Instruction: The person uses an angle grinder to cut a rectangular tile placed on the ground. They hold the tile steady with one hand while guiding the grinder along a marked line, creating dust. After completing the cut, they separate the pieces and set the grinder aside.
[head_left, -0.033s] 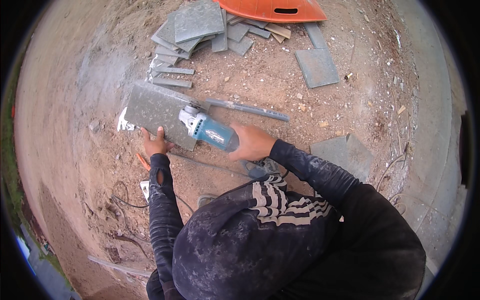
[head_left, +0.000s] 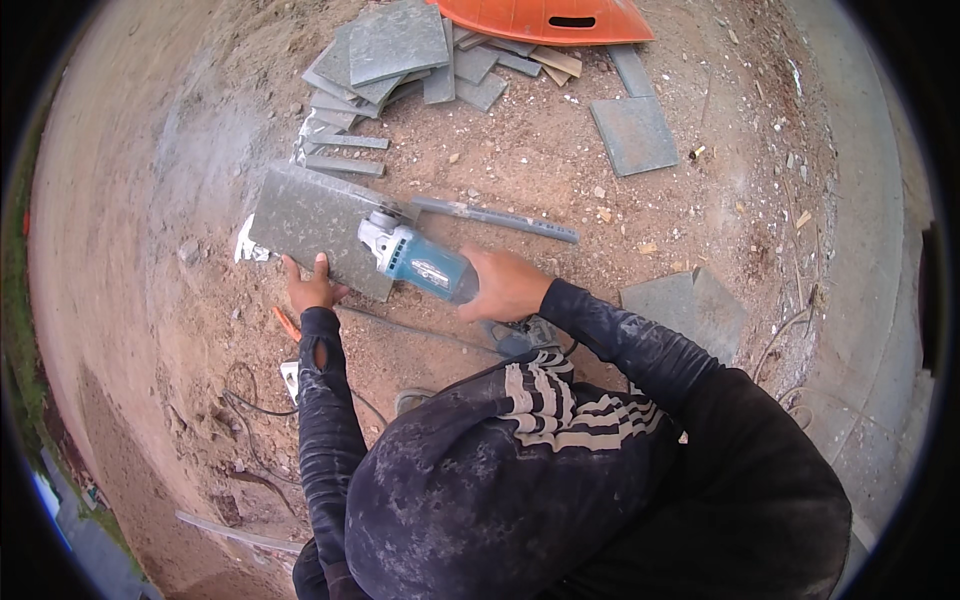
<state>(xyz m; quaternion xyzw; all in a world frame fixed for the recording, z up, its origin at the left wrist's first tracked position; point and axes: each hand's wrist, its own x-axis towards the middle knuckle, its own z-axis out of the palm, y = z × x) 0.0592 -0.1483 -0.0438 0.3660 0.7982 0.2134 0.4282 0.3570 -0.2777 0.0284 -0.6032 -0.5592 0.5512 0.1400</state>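
A grey, speckled stone tile lies on the sandy ground ahead of me. My left hand grips its near edge, with two fingers stretched apart over the top; the other fingers are partly hidden. Wrapped around the rear of a blue angle grinder is my right hand. The grinder's grey head rests over the tile's right part, and its disc is hidden from sight. Pale dust hangs by the tile's far edge. A long narrow grey strip lies right of the tile.
Stacked grey tiles lie at the far side, beside an orange plastic piece. Another tile lies far right, and broken slabs sit beyond my right forearm. A dark cable crosses the ground near me. A concrete strip borders the right.
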